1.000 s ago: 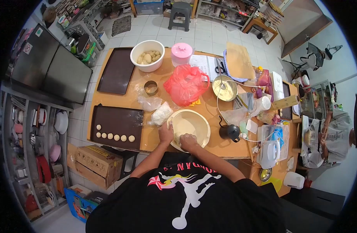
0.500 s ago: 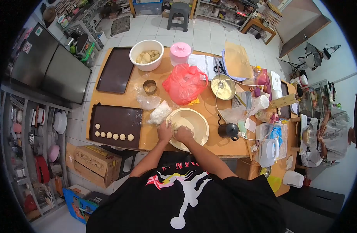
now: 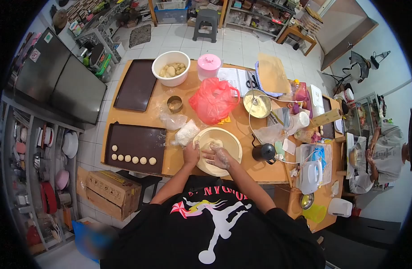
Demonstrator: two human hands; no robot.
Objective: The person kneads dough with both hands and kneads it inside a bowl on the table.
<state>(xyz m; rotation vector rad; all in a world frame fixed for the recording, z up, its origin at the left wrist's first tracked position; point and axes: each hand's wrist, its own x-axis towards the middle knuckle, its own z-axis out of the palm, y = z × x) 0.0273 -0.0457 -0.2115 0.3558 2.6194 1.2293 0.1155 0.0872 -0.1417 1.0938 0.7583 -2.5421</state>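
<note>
A cream bowl point(image 3: 234, 148) stands at the table's near edge with pale dough point(image 3: 211, 144) inside. My left hand point(image 3: 191, 153) is on the bowl's left rim, its fingers curled round the edge. Over the bowl, my right hand point(image 3: 218, 156) has its fingers spread, dusted with flour and holding nothing, just on the near side of the dough. A bag of white flour point(image 3: 187, 133) lies beside the bowl's upper left. Several small dough balls point(image 3: 135, 159) sit on the dark tray point(image 3: 138, 139) at the left.
Behind the bowl is a red plastic bag point(image 3: 214, 101). A metal ring point(image 3: 174, 104), a white bowl of dough pieces point(image 3: 171, 80) and a second dark tray point(image 3: 135, 85) stand farther back. A black jug point(image 3: 263, 153) is at the right; a co-worker point(image 3: 385, 150) is at far right.
My right hand has gone from a closed shape pressing in the bowl to spread fingers, uncovering the dough. My left hand has stayed at the rim.
</note>
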